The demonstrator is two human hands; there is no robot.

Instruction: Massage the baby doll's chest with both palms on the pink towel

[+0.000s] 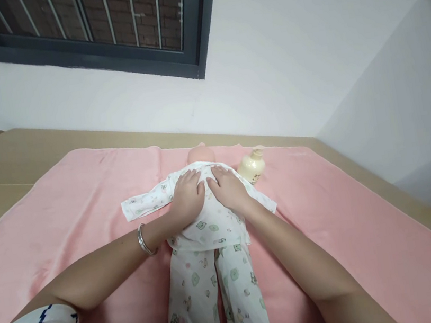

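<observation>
A doll (200,154) lies stretched out on a pink blanket (100,194), its head away from me. It wears a white printed pajama top (215,228) and matching pajama pants (194,282). My left hand (189,196) rests flat on the upper left of the top, fingers extended. Over the upper right of the top lies my right hand (228,187), also flat, with the thumbs of both hands close together. Neither hand grasps anything. Sleeves of the top spread out to both sides. Only the rounded head of the doll shows above the collar.
A cream pump bottle (252,166) stands on the blanket just right of the doll's shoulder. The tan surface (55,136) under the blanket ends at a white wall (266,68). A dark-framed window (196,57) with bars is above.
</observation>
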